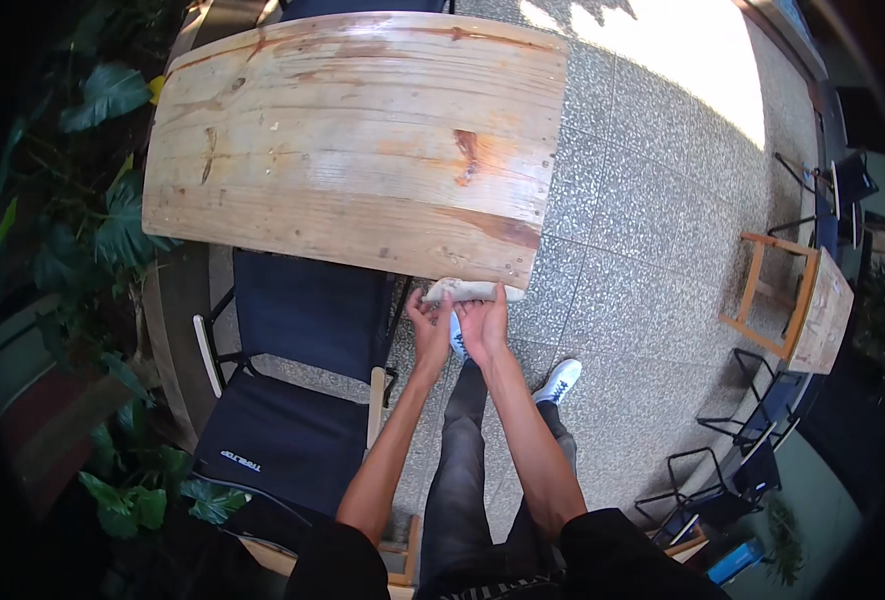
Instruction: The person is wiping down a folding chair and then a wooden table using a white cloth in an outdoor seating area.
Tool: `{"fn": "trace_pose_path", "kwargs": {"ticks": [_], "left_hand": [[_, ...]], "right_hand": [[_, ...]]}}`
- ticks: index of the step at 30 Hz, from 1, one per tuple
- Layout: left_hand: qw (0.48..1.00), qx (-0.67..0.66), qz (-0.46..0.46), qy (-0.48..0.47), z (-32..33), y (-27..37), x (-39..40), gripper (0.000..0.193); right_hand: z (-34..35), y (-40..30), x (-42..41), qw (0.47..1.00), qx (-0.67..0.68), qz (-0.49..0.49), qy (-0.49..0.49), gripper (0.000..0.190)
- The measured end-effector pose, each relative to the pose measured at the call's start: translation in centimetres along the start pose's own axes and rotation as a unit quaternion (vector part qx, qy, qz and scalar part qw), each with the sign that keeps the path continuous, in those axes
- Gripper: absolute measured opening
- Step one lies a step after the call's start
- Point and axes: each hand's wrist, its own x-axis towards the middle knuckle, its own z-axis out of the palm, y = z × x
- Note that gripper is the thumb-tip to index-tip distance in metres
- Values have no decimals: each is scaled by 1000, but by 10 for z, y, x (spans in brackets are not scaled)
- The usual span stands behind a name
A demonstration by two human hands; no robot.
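Note:
A whitish, stained, rolled or folded cloth lies lengthwise along the near right corner of a worn wooden table, just off its edge. My left hand is at the cloth's left end, with the thumb against it and some fingers spread. My right hand is under the cloth's middle and right part, palm up, its thumb over the front. Whether the cloth touches the table edge I cannot tell. The table top shows dark knots, scratches and orange-brown stains.
A dark fabric folding chair with light wooden armrests stands at the table's near left side. Broad-leaved plants line the left. A small wooden table and several folding chairs stand along the right, beyond the speckled tile floor.

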Motion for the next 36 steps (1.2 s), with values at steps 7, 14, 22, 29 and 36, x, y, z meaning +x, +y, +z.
{"fn": "trace_pose_path", "kwargs": {"ticks": [7, 14, 22, 29, 36], "left_hand": [[956, -258, -114, -83, 74, -23, -7, 60], [930, -118, -18, 348, 161, -32, 14, 63], [868, -245, -15, 431, 173, -3, 38, 57], [857, -228, 33, 461, 59, 19, 94, 60], [888, -239, -52, 388, 142, 15, 46, 80]], "right_hand": [[-11, -81, -26, 895, -418, 131, -81, 55], [-34, -206, 0, 761, -646, 51, -23, 44], [144, -215, 149, 230, -778, -555, -185, 36], [153, -170, 176, 180, -822, -446, -304, 37], [153, -178, 183, 183, -807, -479, -295, 38]]}}
